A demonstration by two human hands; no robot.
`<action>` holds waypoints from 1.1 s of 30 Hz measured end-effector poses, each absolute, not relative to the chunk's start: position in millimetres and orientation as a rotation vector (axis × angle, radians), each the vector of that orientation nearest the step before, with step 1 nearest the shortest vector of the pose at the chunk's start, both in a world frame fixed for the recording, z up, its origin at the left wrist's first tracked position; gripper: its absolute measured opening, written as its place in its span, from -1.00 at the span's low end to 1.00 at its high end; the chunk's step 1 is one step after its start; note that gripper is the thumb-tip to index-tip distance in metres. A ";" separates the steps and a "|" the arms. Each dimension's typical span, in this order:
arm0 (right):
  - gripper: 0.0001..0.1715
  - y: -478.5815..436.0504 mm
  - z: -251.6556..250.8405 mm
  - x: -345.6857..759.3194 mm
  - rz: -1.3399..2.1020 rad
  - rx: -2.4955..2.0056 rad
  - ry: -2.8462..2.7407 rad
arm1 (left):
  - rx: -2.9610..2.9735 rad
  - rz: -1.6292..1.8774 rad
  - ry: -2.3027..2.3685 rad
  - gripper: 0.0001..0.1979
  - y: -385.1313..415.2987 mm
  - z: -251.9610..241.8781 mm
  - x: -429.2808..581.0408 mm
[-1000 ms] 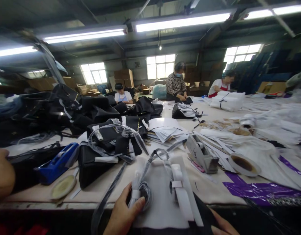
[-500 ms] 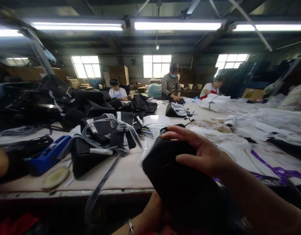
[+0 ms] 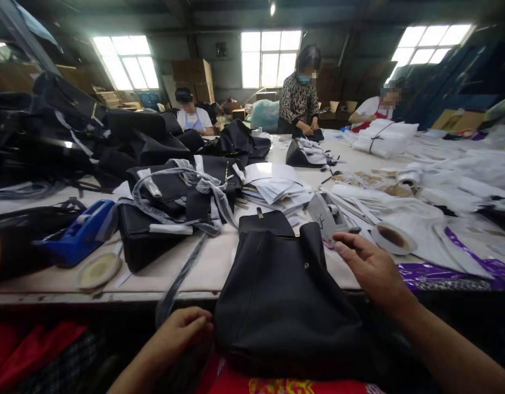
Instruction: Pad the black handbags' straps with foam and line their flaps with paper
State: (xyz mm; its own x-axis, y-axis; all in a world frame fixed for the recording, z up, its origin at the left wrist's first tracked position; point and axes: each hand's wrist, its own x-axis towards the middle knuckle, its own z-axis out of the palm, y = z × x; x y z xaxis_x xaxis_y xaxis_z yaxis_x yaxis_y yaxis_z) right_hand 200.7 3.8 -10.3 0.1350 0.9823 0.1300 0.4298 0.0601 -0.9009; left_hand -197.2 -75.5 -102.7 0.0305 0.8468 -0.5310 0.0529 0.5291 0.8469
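Note:
A black leather handbag [image 3: 277, 295] leans on the table's front edge, its lower end over red cloth by my lap. Its flap [image 3: 267, 221] with a small gold fitting lies towards the table. My left hand [image 3: 185, 331] is at the bag's lower left side, fingers loosely bent, their tips at or just beside the leather; it does not grasp the bag. To the right of the bag's top, my right hand [image 3: 371, 268] is open, fingers stretched forward, with nothing in it. Just beyond its fingertips stands a grey tape dispenser [image 3: 324, 213].
Wrapped black handbags [image 3: 154, 230] and a blue tape dispenser [image 3: 78, 235] crowd the left. A tape roll [image 3: 394, 239], purple plastic [image 3: 445, 273] and white wrapping lie right. Paper sheets [image 3: 273, 180] are mid-table. Several people work across the table; someone's arm shows at far left.
The handbag has been turned and set down upright against the table edge. My right hand has let go of its top and moved right; my left hand has come out from beneath it.

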 end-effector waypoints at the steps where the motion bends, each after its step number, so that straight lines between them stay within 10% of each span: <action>1: -0.40 7.3 -25.2 205.4 0.913 -1.571 -1.300 | 0.812 0.777 1.444 -0.52 -68.3 -98.2 -203.2; 7: -0.34 10.6 -56.5 192.0 1.188 -1.496 -1.442 | 1.167 1.046 1.496 -0.39 -11.9 -47.4 -169.3; 17: -0.17 32.0 -42.4 184.4 1.137 -1.519 -1.381 | 2.398 0.451 1.397 -0.47 71.3 3.4 -77.3; 33: -0.47 53.8 -55.3 177.7 1.194 -1.462 -1.314 | 0.519 1.324 1.035 -0.74 77.9 -56.1 -125.2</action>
State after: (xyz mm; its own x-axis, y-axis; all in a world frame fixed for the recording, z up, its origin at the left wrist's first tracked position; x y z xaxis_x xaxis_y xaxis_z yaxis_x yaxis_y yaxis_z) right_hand 177.7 53.8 -55.3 0.0071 0.9923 -0.1235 0.2178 -0.1221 -0.9683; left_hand -125.2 77.9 -56.1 -0.0834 0.9458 -0.3139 -0.5334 0.2237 0.8158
